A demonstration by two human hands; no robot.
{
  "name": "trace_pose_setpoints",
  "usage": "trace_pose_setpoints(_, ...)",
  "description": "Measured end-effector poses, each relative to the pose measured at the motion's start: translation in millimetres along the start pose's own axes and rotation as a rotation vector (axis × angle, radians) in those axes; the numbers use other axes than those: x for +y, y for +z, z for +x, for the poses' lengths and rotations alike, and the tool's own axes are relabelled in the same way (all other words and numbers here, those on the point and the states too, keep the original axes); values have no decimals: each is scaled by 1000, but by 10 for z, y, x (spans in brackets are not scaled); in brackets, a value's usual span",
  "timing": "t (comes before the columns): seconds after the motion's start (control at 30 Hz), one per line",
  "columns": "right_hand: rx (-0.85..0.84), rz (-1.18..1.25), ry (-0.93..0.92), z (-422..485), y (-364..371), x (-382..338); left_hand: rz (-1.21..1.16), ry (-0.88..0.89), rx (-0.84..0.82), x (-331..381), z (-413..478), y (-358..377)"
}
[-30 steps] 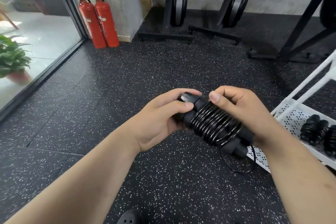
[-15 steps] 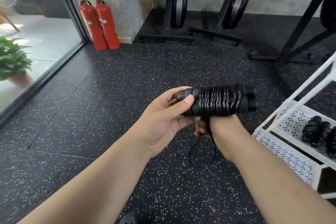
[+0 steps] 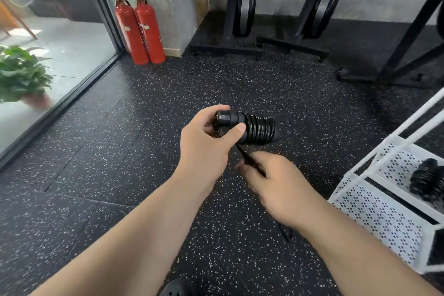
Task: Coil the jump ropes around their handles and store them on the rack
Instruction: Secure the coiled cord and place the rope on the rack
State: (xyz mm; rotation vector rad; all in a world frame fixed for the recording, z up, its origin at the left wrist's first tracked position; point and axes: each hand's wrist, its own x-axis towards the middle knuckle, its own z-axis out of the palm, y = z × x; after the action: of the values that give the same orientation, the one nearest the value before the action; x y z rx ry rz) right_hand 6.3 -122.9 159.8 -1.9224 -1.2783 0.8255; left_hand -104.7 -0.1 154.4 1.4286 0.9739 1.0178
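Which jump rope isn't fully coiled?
The jump rope in the left hand: a loose tail runs from it to the right hand. The bundle on the rack looks fully coiled.

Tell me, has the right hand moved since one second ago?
Yes. The right hand went down from the handles and away from the white rack, pulling the rope end.

Open speckled floor (image 3: 168,94) is spread ahead and to the left, and free passage is offered there. To the right, the way is bounded by the white perforated rack (image 3: 374,209). Its shelf is reached between slanted white posts (image 3: 408,122), and part of it is taken up by coiled jump ropes (image 3: 427,180). The gap between the left hand (image 3: 206,149) and the right hand (image 3: 281,187) is crossed by a taut strand (image 3: 247,158) of the jump rope (image 3: 258,127). Farther off, the edges are closed by the glass wall (image 3: 48,67), two fire extinguishers (image 3: 141,29) and black equipment stands (image 3: 240,7).
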Motion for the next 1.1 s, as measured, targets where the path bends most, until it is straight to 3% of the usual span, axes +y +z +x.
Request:
trace_pose_setpoints(0.13, 27, -315, -53, -65, -178, -43, 320, 62, -1, 7, 65, -82)
trace_pose_setpoints(0.3, 122, -593, -101, -33, -416, 69, 459, 75, -213, 43, 72, -111)
trace_pose_setpoints(0.47, 157, -532, -157, 26, -601, 214, 595, 112, -503, 68, 62, -147)
trace_pose_setpoints(0.6, 158, -461, -189, 7, -657, 238, 631, 104, -590, 63, 72, -163)
trace_pose_setpoints(0.8, 136, -264, -190, -8, -663, 146, 668, 79, -544, 56, 55, -140)
trace_pose_setpoints(1.1, 116, -236, -182, 79, -637, 212, 542, -16, -527, 64, 43, -152)
